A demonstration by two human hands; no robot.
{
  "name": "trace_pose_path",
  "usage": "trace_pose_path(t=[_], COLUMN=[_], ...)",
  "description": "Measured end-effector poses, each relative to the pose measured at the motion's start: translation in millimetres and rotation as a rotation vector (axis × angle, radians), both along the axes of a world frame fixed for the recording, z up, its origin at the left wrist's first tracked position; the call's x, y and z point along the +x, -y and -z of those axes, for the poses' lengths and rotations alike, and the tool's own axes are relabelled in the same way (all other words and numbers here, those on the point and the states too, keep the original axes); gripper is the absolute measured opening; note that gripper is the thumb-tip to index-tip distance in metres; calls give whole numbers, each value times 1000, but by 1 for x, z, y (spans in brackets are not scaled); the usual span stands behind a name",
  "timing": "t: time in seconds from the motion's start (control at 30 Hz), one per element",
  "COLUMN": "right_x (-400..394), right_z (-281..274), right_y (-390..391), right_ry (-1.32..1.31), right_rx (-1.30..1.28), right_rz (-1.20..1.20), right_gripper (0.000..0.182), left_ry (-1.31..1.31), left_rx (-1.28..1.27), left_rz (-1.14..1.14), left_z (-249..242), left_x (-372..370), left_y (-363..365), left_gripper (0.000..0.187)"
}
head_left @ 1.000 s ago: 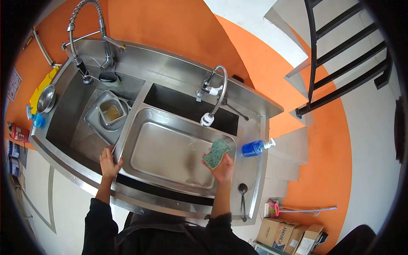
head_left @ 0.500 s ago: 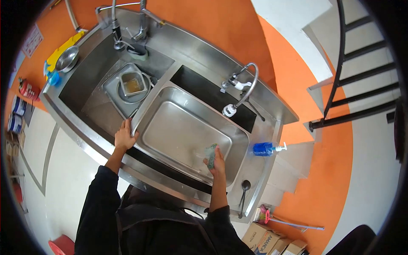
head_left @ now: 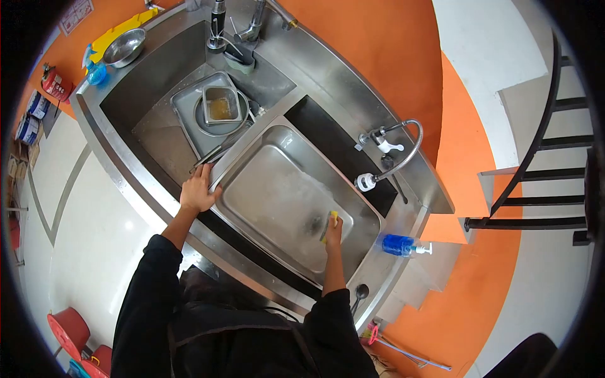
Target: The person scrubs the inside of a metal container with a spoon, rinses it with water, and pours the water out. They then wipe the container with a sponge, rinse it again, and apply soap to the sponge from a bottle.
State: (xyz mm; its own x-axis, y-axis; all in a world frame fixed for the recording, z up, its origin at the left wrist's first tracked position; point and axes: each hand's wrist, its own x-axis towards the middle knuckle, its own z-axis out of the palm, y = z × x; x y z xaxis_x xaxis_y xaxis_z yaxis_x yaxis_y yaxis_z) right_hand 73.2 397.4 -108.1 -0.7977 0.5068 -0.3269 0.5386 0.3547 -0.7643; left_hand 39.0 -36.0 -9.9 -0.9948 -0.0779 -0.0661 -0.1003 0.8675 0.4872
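Note:
A large rectangular steel pan (head_left: 265, 189) lies across the sink basin, its floor streaked with whitish wet film. My left hand (head_left: 199, 191) is closed over the pan's left rim, fingers on its edge. Inside the pan, toward its right end, my right hand (head_left: 334, 233) grips a sponge (head_left: 333, 219). The sponge's yellow part shows, and the rest is mostly behind the fingers. Beside the pan's right end lies a blue soap bottle (head_left: 398, 245) with a white pump.
The left basin holds a grey tray (head_left: 183, 104) and a small square container (head_left: 220, 112) with brownish liquid. A flexible faucet (head_left: 365, 182) hangs behind the pan. A steel bowl (head_left: 125, 48) and a black spoon (head_left: 361, 292) rest on the counter.
The camera view has shifted and turned. The sponge has turned from its green face to show yellow, and whitish film now spreads over the pan floor. My left hand stays on the rim.

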Motion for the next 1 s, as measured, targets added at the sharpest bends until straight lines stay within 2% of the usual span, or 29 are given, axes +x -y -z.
trace_pose_path(t=[0.1, 0.13, 0.23, 0.3, 0.4, 0.5, 0.53, 0.63, 0.83, 0.87, 0.97, 1.0], right_x=[7, 6, -9, -15, -2, -23, -28, -2, -43, -37, 2, 9], right_z=[33, 37, 55, 68, 25, 47, 27, 38, 40, 44, 36, 44], right_y=[2, 11, 50, 89, 133, 97, 101, 117, 127, 136, 144, 130], right_ry=[117, 4, -197, -293, -178, -66, -17, -248, -102, -103, -103, -93], right_rx=[497, 507, 565, 476, 287, 276, 360, 338, 406, 422, 255, 332], right_rz=[-304, -397, -579, -783, -1175, -934, -818, -1166, -679, -849, -1265, -1189], right_gripper=[43, 26, 20, 13, 15, 15, 16, 12, 12, 16, 17, 17], left_ry=[-19, -28, -10, -5, -25, -11, 11, 38, 37, 39, 35, 25], left_rx=[-9, -18, -18, -20, -20, -28, -32, -40, -41, -37, -28, -32], left_rz=[3, 1, -6, -1, 2, 15, 13, 18, 8, 10, 20, 25], left_z=[-1, -1, -4, 0, -2, -6, -6, -9, -6, -7, -9, -6], left_x=[0, 0, -1, 2, 0, -2, -1, -5, -3, -2, -2, -2], left_y=[-1, -1, -2, -2, -1, -1, -1, 0, 0, 0, -1, -1], left_gripper=[56, 55, 55, 54, 54, 55, 55, 55, 56, 56, 55, 55])
